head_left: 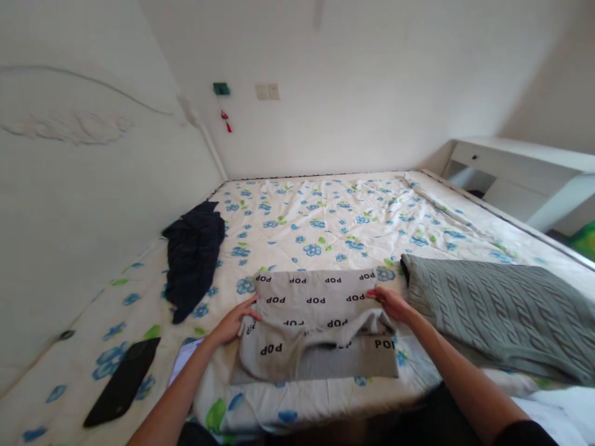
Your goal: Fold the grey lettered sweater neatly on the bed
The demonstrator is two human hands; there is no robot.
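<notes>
Walls: white walls (372, 74) meet in a far corner.
Headboard: a big white headboard (79, 155) with a raised swirly shape stands on the left.
On the wall: a green box (221, 88), a red tassel (225, 121), a pale switch plate (267, 91).
Bed: a wide bed (311, 217) with a blue flower cover.
Furniture: a white desk (520, 167) stands past the bed on the right.
Light: the room is bright.

This is a bedroom in a home. A wide bed (316, 217) with a blue-flowered quilt fills most of the room, backed by a white carved headboard (69, 127). Clothes lie on it: a printed top (316, 297), a knit sweater (493, 310) and a dark garment (193, 257). A white desk (515, 164) stands beside the bed, and a switch plate (266, 91) sits on the plain wall.
</notes>
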